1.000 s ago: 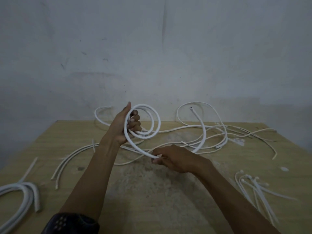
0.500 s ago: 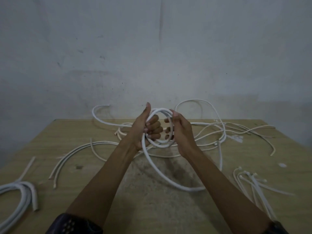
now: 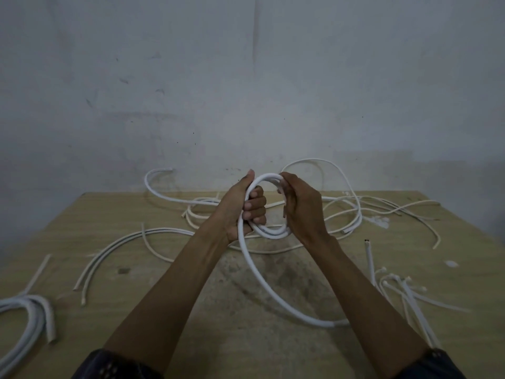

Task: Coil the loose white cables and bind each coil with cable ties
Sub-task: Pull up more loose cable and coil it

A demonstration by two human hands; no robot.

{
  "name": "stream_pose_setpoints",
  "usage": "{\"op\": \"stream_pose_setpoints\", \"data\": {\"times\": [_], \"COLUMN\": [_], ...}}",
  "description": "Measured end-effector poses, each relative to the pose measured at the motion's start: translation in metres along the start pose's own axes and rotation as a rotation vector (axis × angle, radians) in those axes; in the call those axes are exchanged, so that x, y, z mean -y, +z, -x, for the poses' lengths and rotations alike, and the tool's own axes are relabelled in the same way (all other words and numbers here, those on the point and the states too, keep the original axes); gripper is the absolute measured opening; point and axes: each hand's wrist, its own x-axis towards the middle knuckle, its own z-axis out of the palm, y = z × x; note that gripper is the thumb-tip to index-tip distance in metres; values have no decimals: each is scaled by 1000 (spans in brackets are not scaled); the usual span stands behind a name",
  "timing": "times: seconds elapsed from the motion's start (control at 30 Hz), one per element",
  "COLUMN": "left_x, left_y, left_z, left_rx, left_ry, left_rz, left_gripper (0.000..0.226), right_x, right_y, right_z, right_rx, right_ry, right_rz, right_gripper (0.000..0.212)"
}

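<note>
— Where was the coil (image 3: 273, 233)?

— Above the surface (image 3: 191, 337). The left hand (image 3: 240, 212) had its fingers curled through the loops, and the right hand (image 3: 303, 212) gripped the other side.

— And the risk?

— Springing open, I judged. The tail (image 3: 328, 322) hung unwound, and the cable ties (image 3: 410, 296) lay apart on the right. Reaching them meant freeing one hand, so stiff loops could have slipped loose.

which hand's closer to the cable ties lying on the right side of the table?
Right. The right hand grips the coil's right side, up and left of the cable ties. The left hand grips the coil's left side, farther off.
</note>
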Motion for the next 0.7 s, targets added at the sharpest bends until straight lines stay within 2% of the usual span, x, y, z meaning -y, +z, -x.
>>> {"op": "stream_pose_setpoints", "data": {"times": [0.2,0.33,0.43,0.6,0.7], "left_x": [-3,-3,-9,-6,-6], "left_y": [-3,-3,-7,-14,-14], "left_z": [6,4,3,2,2], "left_rx": [43,20,38,129,209], "left_ry": [-33,2,10,-33,-45], "left_rz": [-2,18,42,37,115], "left_gripper": [65,58,48,52,57], "right_x": [-5,-2,1,4,2], "right_y": [-9,-6,-4,0,1], "right_z": [-4,1,-1,-1,-5], "right_rx": [81,-8,18,41,31], "right_ry": [-31,95,177,185,280], "right_rz": [8,-112,-171,-214,-268], "right_gripper": [22,21,24,26,28]}}
